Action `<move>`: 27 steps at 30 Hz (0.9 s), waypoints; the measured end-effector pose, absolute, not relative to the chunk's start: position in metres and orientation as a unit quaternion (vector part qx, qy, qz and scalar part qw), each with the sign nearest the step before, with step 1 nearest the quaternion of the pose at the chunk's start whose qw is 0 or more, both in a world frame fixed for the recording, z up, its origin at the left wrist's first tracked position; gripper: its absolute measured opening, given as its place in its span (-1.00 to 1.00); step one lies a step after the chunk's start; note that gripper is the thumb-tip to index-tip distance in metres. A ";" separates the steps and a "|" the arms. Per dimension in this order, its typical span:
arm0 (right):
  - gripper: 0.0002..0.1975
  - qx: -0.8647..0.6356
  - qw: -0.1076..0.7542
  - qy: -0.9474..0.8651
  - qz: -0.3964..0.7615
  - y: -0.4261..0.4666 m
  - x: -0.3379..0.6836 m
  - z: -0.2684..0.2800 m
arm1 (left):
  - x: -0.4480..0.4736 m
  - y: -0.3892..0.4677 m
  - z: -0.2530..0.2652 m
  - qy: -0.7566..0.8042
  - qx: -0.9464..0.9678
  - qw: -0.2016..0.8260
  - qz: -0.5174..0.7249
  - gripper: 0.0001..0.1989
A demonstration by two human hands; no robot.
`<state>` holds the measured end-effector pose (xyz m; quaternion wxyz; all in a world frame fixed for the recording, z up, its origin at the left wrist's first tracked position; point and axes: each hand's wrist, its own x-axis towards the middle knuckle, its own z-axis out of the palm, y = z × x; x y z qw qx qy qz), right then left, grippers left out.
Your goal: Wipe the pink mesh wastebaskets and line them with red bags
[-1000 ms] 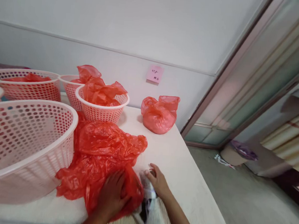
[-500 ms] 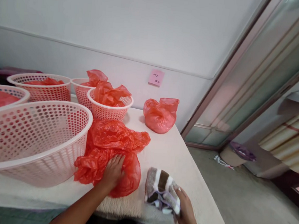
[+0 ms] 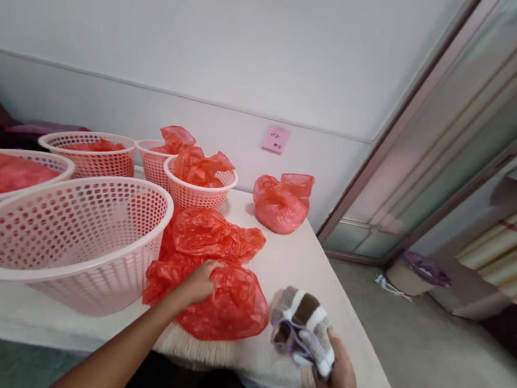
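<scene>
My left hand (image 3: pixel 201 281) is closed on the upper film of a crumpled red plastic bag (image 3: pixel 234 315) near the table's front edge; its fingertips are partly hidden in the folds. In my right hand (image 3: pixel 340 373) is a folded plush cloth (image 3: pixel 304 325) with grey, white and brown stripes and purple edging, gripped at its right end. The cloth is just right of the bag, apart from it, and slightly blurred. Another crumpled red bag (image 3: pixel 214 235) lies directly behind the first one.
A large pink mesh basket (image 3: pixel 96 285) stands to the left. Smaller baskets behind it, such as the round basket (image 3: pixel 199 198), hold red plastic. A filled red bag (image 3: pixel 283 207) sits at the table's back right. The table's right edge (image 3: pixel 357 305) drops to the floor.
My left hand has gone from lying flat on the bag to gripping its film, and the bag's front part has spread rightward. My right hand has tilted the cloth and moved it right.
</scene>
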<state>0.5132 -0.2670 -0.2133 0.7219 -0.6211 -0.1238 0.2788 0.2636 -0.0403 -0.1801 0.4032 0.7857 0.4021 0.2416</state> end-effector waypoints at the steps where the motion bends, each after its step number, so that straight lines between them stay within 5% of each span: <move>1: -0.64 -0.592 0.743 -0.106 0.291 -0.270 0.507 -0.200 | 0.258 -0.053 -0.170 0.400 0.773 0.419 0.259 -0.64; 5: -0.46 -0.501 0.796 -0.118 0.318 -0.276 0.460 -0.146 | 0.235 -0.124 -0.150 0.354 0.737 0.509 0.269 -0.56; 7: -0.38 -0.490 0.794 -0.146 0.329 -0.274 0.426 -0.132 | 0.227 -0.163 -0.152 0.305 0.668 0.640 0.226 -0.43; 10: -0.45 -0.497 0.758 -0.213 0.366 -0.269 0.373 -0.134 | 0.218 -0.205 -0.158 0.274 0.526 0.772 0.228 -0.29; 16: -0.68 -0.543 0.652 -0.365 0.383 -0.272 0.317 -0.175 | 0.183 -0.210 -0.159 0.468 0.363 0.668 0.451 -0.40; 21: -0.53 -0.529 0.626 -0.416 0.394 -0.270 0.314 -0.182 | 0.153 -0.205 -0.160 0.495 0.456 0.508 0.537 -0.44; 24: -0.26 -0.463 0.626 -0.437 0.450 -0.265 0.300 -0.170 | 0.150 -0.214 -0.156 0.471 0.485 0.527 0.515 -0.43; 27: -0.34 -0.428 0.595 -0.416 0.539 -0.264 0.280 -0.163 | 0.144 -0.219 -0.149 0.432 0.489 0.590 0.475 -0.42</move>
